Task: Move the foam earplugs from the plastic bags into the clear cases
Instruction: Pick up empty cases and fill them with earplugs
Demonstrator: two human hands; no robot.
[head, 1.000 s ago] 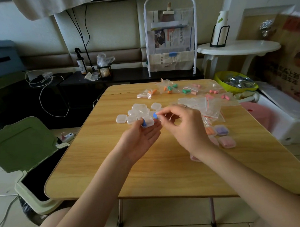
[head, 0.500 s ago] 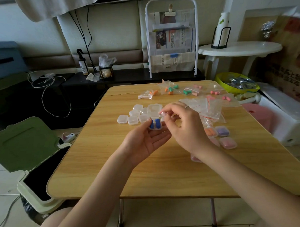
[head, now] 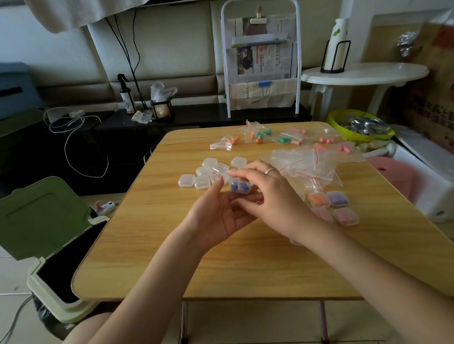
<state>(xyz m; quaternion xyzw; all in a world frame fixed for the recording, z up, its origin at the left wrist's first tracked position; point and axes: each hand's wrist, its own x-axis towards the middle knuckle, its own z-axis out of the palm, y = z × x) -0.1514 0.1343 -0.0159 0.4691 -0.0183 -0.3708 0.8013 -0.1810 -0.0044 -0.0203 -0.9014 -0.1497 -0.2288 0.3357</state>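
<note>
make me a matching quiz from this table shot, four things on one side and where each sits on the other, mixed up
Things:
1. case of blue earplugs
2. empty clear cases
3. case of purple earplugs
4. bag with orange earplugs

Places:
A. far edge of the table
B. held between both hands
C. right of the right hand
D. just beyond the left hand

Pairs: 1-B, 2-D, 3-C, 4-A

Light: soft daylight, moderately dim, brighter at right
Shadows: faint, diffuse under hands (head: 247,204) on surface (head: 249,261)
Left side: dark, murky
Edges: wide-angle bending, slight blur at far right
Centre: sharp
</note>
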